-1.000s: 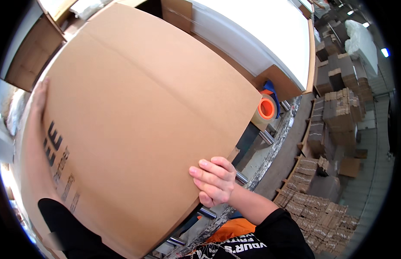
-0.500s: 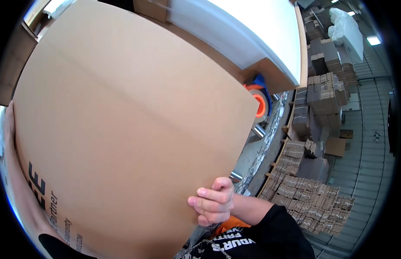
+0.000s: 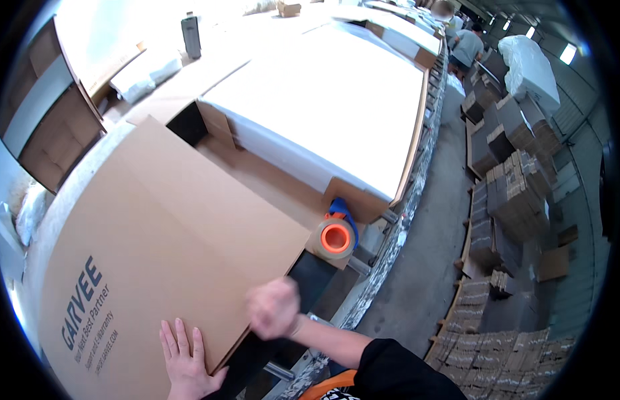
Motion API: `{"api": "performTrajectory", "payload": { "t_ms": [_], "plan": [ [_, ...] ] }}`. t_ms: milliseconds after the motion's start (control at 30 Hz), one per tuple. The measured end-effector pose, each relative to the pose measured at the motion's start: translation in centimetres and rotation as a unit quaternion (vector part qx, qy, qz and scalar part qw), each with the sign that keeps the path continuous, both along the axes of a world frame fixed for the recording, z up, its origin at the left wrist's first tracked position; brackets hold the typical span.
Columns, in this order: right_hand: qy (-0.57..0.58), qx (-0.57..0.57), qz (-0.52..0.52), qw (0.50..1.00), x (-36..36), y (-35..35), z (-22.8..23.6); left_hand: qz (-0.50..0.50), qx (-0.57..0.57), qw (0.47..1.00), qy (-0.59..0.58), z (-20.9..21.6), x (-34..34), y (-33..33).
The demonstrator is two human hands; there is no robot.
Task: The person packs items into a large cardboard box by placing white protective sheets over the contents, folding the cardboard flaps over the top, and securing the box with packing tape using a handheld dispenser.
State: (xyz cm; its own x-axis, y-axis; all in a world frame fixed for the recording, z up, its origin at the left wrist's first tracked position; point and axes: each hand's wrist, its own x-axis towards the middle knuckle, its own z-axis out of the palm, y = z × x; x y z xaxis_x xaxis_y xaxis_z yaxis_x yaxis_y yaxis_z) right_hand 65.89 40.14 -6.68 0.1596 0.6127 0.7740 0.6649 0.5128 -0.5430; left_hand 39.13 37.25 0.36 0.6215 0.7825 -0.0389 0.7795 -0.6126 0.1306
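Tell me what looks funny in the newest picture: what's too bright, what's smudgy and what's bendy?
In the head view, glare nearly washes out the white panel; in the same view, the right hand is blurry, while the left hand looks sharper; there too, the speckled rail bends, likely from the fisheye lens.

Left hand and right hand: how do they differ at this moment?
The left hand lies flat and spread open on the printed cardboard panel; the right hand looks curled, by the panel's edge. The left hand shows clearly, while the right hand is blurred, so whether it grips the edge can't be told. Both are bare.
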Motion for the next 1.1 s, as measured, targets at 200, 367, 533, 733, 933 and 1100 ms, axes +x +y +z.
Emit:
{"api": "performTrajectory", "payload": {
  "t_ms": [200,367,533,733,933,1100],
  "plan": [
    [-0.016,-0.313,-0.333,0.889,14.0,0.7,-4.8,-0.008,0.042,0.999,-0.007,-1.4,0.6,-0.5],
    [0.215,-0.326,-0.37,0.843,15.7,2.1,-5.3,-0.004,0.057,0.998,0.004,-1.2,0.6,-2.0],
    [0.329,-0.499,-0.253,0.761,20.3,2.3,-9.8,-0.007,0.05,0.999,0.0,-1.3,0.7,-2.4],
    [0.549,-0.359,0.084,0.75,15.8,-6.6,0.9,-0.005,0.052,0.998,-0.036,-0.2,0.6,-1.9],
    [0.061,-0.369,0.159,0.914,4.9,-2.2,15.5,0.021,0.064,0.996,-0.064,-1.7,-0.8,-2.6],
    [-0.414,-0.415,0.047,0.809,-8.0,3.8,20.4,0.024,0.081,0.994,-0.075,-2.7,-0.8,-3.9]
  ]
}}
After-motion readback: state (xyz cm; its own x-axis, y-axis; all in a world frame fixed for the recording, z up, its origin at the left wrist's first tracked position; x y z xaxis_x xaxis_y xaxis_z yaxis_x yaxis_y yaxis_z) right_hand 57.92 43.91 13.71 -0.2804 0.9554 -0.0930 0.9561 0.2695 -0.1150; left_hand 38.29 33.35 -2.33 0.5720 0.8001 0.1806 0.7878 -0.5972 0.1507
